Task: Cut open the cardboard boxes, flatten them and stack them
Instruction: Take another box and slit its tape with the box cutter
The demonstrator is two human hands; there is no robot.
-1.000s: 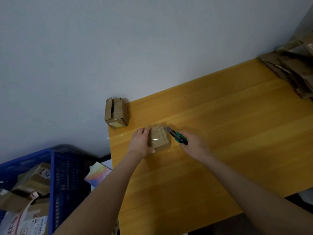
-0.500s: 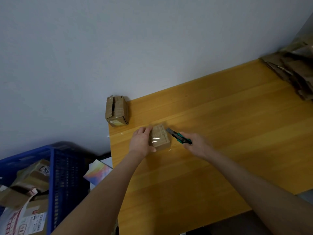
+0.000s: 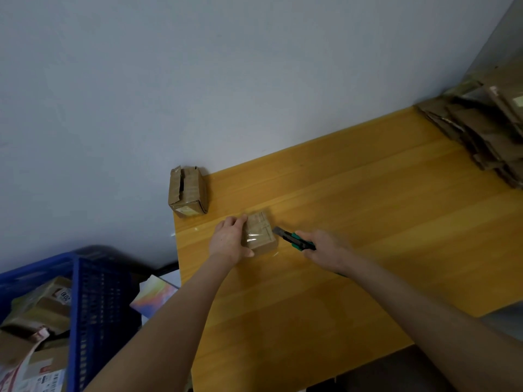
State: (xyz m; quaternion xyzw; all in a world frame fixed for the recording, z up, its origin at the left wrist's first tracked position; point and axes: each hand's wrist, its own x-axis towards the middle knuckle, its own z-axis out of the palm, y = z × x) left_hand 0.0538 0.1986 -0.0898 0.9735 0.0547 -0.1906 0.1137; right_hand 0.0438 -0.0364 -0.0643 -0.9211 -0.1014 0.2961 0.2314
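Note:
A small taped cardboard box (image 3: 261,232) sits on the yellow wooden table (image 3: 368,210) near its left end. My left hand (image 3: 229,239) grips the box's left side, fingers over its far edge and thumb at its near corner. My right hand (image 3: 325,250) holds a green and black utility knife (image 3: 294,239), whose tip is just right of the box, a small gap away. A second small box (image 3: 187,192) with a torn-open top stands at the table's far left corner against the wall. A stack of flattened cardboard (image 3: 486,131) lies at the far right.
A blue plastic crate (image 3: 87,301) full of cardboard boxes and parcels stands on the floor to the left. A colourful flat item (image 3: 154,295) lies between crate and table. The grey wall runs behind the table.
My right hand has drawn the knife back to the right, off the box's edge. My left hand has kept its hold on the box.

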